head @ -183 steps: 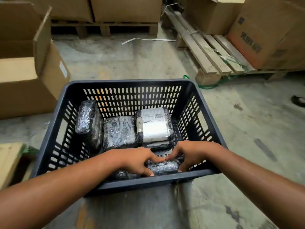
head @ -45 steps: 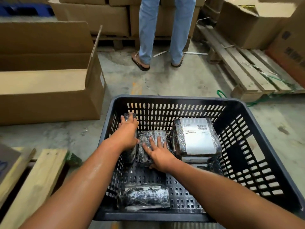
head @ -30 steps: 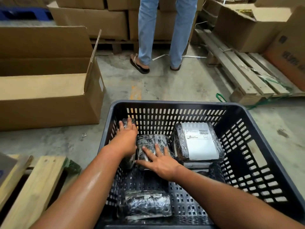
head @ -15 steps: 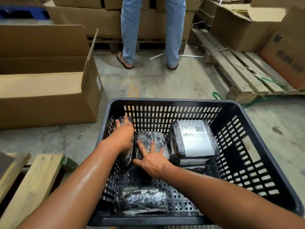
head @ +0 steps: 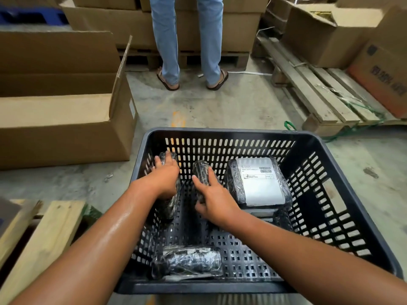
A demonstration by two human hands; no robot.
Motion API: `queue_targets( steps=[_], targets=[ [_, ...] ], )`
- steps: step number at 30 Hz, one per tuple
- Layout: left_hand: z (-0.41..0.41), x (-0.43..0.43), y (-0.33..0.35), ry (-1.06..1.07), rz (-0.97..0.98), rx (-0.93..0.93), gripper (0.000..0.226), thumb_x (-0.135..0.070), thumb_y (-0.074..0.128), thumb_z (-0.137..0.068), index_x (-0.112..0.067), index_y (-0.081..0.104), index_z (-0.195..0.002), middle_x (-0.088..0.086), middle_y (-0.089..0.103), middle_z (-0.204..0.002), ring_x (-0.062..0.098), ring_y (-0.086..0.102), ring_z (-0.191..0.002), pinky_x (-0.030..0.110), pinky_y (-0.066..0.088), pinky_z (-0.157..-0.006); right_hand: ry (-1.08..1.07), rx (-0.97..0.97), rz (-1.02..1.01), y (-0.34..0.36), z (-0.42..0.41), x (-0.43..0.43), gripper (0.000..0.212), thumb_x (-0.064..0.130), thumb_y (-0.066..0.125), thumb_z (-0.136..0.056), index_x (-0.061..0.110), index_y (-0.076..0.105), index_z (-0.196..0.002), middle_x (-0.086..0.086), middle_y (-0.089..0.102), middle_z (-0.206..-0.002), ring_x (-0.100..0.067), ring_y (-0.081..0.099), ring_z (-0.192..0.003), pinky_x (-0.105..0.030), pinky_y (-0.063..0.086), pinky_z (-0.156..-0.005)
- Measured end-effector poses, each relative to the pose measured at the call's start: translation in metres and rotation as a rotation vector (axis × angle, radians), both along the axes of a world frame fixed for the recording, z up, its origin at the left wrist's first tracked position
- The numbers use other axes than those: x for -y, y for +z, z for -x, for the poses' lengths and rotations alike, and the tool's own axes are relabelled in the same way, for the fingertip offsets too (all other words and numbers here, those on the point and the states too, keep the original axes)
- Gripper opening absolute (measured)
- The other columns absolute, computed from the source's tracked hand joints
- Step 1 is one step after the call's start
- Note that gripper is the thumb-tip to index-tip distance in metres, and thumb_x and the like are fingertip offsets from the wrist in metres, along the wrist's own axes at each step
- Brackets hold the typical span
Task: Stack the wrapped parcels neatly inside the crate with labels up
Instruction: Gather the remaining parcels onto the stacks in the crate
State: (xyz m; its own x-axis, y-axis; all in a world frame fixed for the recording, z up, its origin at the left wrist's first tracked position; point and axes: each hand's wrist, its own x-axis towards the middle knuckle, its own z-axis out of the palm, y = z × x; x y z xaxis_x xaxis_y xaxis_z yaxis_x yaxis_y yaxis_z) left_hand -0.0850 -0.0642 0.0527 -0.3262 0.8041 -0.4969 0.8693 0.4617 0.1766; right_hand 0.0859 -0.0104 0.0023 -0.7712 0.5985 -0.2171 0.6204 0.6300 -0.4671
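A dark slotted plastic crate (head: 343, 194) stands on the concrete floor below me. My left hand (head: 164, 179) grips a black film-wrapped parcel (head: 169, 208) standing on edge against the crate's left wall. My right hand (head: 214, 198) holds a second wrapped parcel (head: 200, 170), tilted up on its edge in the middle. To its right a parcel with a white label (head: 261, 186) facing up lies on top of another parcel. One more black wrapped parcel (head: 189, 261) lies flat near the crate's front wall, no label showing.
A person in jeans and sandals (head: 187, 42) stands just beyond the crate. An open cardboard box (head: 66, 119) sits at the left, a wooden pallet (head: 319, 93) with boxes at the right. Wooden planks (head: 41, 241) lie at my near left.
The middle parcel, lying flat half a second ago under my right hand, is now tipped up on its edge. My left hand stays on the left parcel.
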Motion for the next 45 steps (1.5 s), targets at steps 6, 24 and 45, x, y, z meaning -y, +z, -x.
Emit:
queue_targets(
  steps=[6, 24, 45],
  targets=[
    [0.006, 0.007, -0.002, -0.037, -0.018, 0.044, 0.093, -0.014, 0.063, -0.096, -0.004, -0.006, -0.158, 0.018, -0.031, -0.16, 0.045, -0.021, -0.147, 0.051, 0.008, -0.122, -0.197, -0.344, 0.212, 0.025, -0.007, -0.006, 0.078, 0.024, 0.068, -0.089, 0.022, 0.034, -0.159, -0.01, 0.026, -0.168, -0.018, 0.022, -0.155, -0.02, 0.02, -0.118],
    [-0.001, 0.015, 0.015, 0.102, -0.284, 0.519, 0.158, -0.065, 0.093, -0.039, -0.048, -0.014, -0.153, 0.006, -0.021, -0.164, 0.018, -0.031, -0.145, 0.051, -0.006, -0.121, -0.477, -0.963, 0.864, 0.058, -0.056, -0.043, 0.066, 0.008, 0.08, -0.079, 0.03, 0.063, -0.138, -0.023, 0.069, -0.127, -0.035, 0.066, -0.099, -0.076, 0.048, -0.091],
    [-0.023, 0.012, 0.035, -0.13, -0.164, 0.296, 0.151, -0.031, 0.091, -0.059, -0.034, -0.027, -0.152, 0.017, -0.048, -0.15, 0.006, -0.012, -0.139, 0.018, 0.016, -0.111, -0.096, -0.042, 0.141, 0.053, -0.06, -0.032, 0.162, 0.046, 0.098, -0.056, 0.024, -0.025, -0.158, -0.011, 0.016, -0.162, -0.032, 0.037, -0.143, -0.037, 0.037, -0.114]
  ],
)
